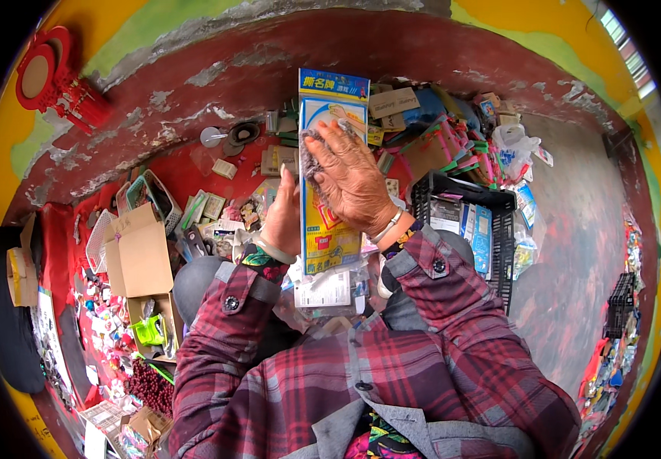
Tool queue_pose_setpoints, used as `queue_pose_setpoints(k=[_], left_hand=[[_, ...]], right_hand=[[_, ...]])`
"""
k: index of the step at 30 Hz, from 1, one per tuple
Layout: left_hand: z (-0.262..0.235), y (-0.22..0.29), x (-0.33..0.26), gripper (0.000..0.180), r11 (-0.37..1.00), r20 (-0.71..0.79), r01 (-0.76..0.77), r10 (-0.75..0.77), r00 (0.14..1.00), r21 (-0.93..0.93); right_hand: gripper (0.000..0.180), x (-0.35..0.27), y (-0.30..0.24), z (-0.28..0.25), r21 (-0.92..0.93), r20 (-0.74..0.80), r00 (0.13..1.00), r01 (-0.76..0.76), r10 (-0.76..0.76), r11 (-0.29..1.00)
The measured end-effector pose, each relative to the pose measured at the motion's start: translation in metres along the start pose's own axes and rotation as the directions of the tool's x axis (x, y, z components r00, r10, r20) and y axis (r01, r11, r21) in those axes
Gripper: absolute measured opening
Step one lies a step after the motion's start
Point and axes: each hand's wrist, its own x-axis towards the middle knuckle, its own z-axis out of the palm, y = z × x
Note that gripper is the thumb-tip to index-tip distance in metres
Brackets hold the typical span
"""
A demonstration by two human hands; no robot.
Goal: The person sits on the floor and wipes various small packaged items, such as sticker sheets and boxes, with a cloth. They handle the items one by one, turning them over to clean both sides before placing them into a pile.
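A tall, flat plastic packet [329, 249] with a blue header and yellow lower part stands upright in front of me. My left hand [280, 220] is at its left edge, thumb up, the other fingers hidden behind it. My right hand [352, 174] lies across the packet's front, its fingers over a crumpled grey cloth [310, 159] pressed against the surface. Below the packet, a clear bag with a white label [323, 292] rests between my knees.
A black crate [503, 260] with blue packs stands to my right. At left are an open cardboard box [141, 256] and white baskets [101, 241]. Pink and green goods [460, 153] are heaped at the back, near a white plastic bag [514, 145]. A red stand [55, 76] is at far left.
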Motion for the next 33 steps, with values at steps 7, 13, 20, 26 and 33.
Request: queue_pose_setpoints(k=[7,13,20,26,33], left_hand=[[0.003,0.031,-0.004,0.083,0.959,0.135,-0.139,0.108,0.985,0.247],[0.011,0.034,-0.004,0.093,0.938,-0.032,-0.217,0.234,0.972,0.269],[0.028,0.019,0.0,0.082,0.976,-0.132,-0.145,0.168,0.977,0.162],[-0.01,0.008,-0.003,0.072,0.81,-0.02,-0.083,0.116,0.993,0.58],[0.017,0.021,-0.01,0.081,0.934,0.059,-0.129,0.116,0.992,0.334]], right_hand=[[0.042,0.001,-0.006,-0.012,0.051,-0.027,0.994,0.104,-0.103,0.993],[0.043,-0.003,-0.014,-0.001,0.02,0.079,0.982,0.171,-0.172,0.985],[0.044,0.0,-0.012,0.007,0.071,0.034,0.992,0.12,-0.122,0.99],[0.043,0.002,-0.007,0.006,0.007,-0.02,0.995,0.095,-0.095,0.995],[0.042,0.003,-0.009,-0.001,0.048,-0.09,0.987,0.138,-0.133,0.989]])
